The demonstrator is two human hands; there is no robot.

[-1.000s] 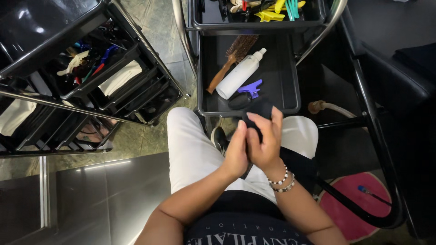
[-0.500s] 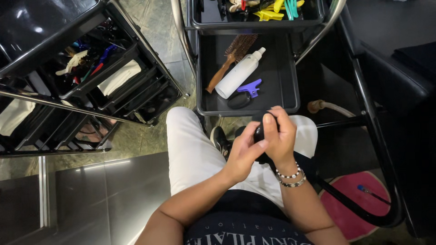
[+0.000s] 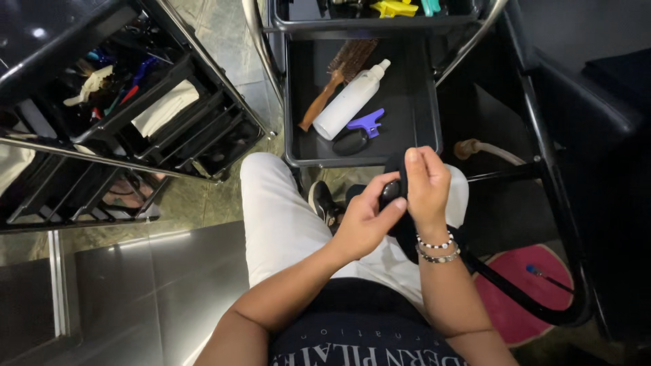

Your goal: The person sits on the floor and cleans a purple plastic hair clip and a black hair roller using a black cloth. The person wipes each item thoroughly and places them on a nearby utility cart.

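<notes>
Both my hands meet over my lap on a small black object (image 3: pixel 391 192) with a black cloth or pouch hanging beneath it. My left hand (image 3: pixel 364 220) grips it from below, thumb across its top. My right hand (image 3: pixel 426 186), with beaded bracelets at the wrist, pinches its upper edge. Much of the black object is hidden between my fingers. I sit in white trousers (image 3: pixel 278 217).
A black trolley tray (image 3: pixel 420 102) just ahead holds a white spray bottle (image 3: pixel 349 102), a wooden brush (image 3: pixel 336 78), a purple clip (image 3: pixel 365 123) and a black oval item (image 3: pixel 350 143). Another black trolley (image 3: pixel 169 102) with tools stands left. A pink mat (image 3: pixel 525 291) lies right.
My hands have drawn back from the tray toward my lap and shifted slightly right. The black oval item now lies uncovered on the tray's front.
</notes>
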